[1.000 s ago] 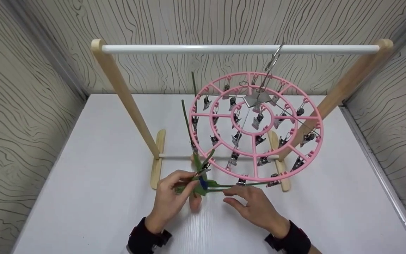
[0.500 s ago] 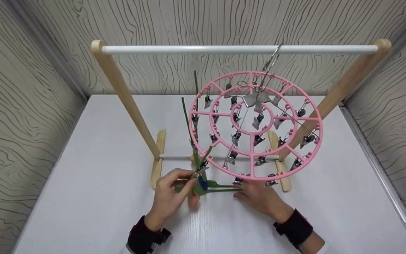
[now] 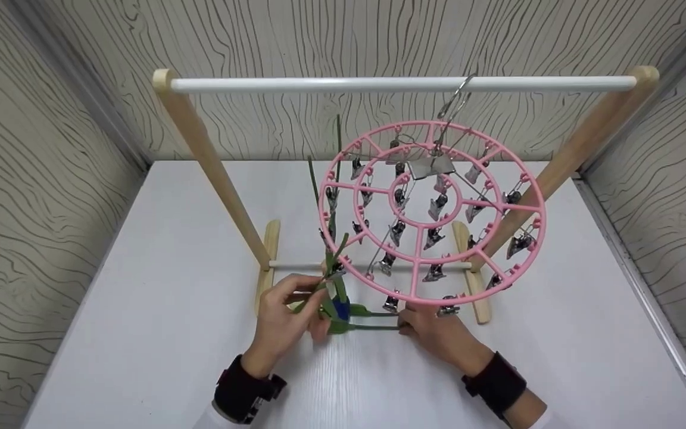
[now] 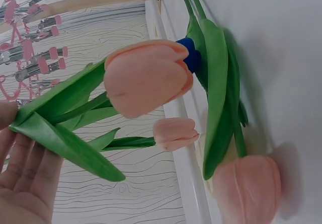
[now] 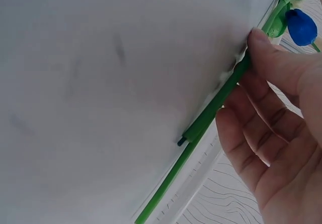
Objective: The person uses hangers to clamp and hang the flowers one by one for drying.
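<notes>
My left hand pinches an upside-down pink tulip by the leafy end of its stem, fingertips right at a metal clip on the hanger's near-left rim. The pink round clip hanger hangs by its hook from the rack's bar. My right hand pinches green stems lying low along the white table. A blue tulip shows beyond its thumb. Another pink tulip lies on the table, and one more pink tulip hangs behind the held one.
The rack has a white top bar, slanted wooden posts and wooden feet on the white table. Several metal clips dangle from the hanger's rings. Long green stems stand up beside its left rim. Patterned walls enclose the table.
My right hand has come down and right, from apart with spread fingers to a pinch on the lying stems. The hanger has turned slightly. My left hand has shifted a little up and left.
</notes>
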Available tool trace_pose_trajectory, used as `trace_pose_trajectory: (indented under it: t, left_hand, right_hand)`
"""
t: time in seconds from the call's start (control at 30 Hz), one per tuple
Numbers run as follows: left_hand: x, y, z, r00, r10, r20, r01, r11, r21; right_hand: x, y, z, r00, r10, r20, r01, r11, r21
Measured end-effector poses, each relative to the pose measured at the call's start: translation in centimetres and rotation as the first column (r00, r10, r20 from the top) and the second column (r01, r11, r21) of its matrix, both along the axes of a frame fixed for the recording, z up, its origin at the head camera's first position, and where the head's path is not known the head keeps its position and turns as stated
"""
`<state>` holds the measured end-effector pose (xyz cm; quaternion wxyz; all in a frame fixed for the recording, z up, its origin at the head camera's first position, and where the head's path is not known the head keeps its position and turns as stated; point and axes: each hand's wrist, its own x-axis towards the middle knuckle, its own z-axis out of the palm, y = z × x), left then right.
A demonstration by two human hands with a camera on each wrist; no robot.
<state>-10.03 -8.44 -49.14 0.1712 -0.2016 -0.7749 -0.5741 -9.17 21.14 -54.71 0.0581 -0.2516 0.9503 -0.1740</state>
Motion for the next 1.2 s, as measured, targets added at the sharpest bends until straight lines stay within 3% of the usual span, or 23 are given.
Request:
trace_pose_trajectory:
  t: [0.1, 0.17, 0.3, 0.4, 0.87, 1.07, 1.2]
  left_hand:
    - [-0.1, 0.0, 0.0, 1.0, 0.01, 0.0, -0.01, 1.0, -0.001]
    - [-0.1, -0.1, 0.0, 1.0, 0.01, 0.009, -0.01, 1.0, -0.006]
    - [-0.1, -0.1, -0.1, 1.0, 0.0, 0.014, 0.0, 1.0, -0.019]
    - [0.0, 0.0, -0.2, 1.0, -0.011, 0.011, 0.011, 1.0, -0.028]
    - [0.4, 0.3, -0.3, 0.999, -0.035, 0.016, 0.036, 0.999, -0.031]
    - [0.7, 0.3, 0.0, 0.998, -0.052, 0.036, 0.053, 0.998, -0.043]
    - [1.3, 0.3, 0.2, 0.998, -0.048, 0.027, 0.049, 0.997, -0.063]
  right_hand:
    - [0.4, 0.3, -0.1, 1.0, -0.012, -0.008, 0.012, 1.0, -0.019]
    - [0.7, 0.5, -0.2, 0.996, 0.009, -0.091, -0.011, 1.0, -0.023]
    - [1.3, 1.1, -0.3, 0.956, 0.05, -0.288, -0.055, 0.998, -0.011]
    - [1.8, 1.6, 0.0, 0.933, 0.06, -0.354, -0.062, 0.998, 0.008]
    - [4.8, 4.1, 3.4, 0.971, 0.006, -0.238, 0.022, 0.993, 0.115]
    - [5.9, 4.1, 4.8, 0.964, 0.023, -0.265, 0.013, 0.991, 0.133]
    - [6.4, 3.9, 5.9, 0.971, 0.017, -0.237, 0.022, 0.987, 0.158]
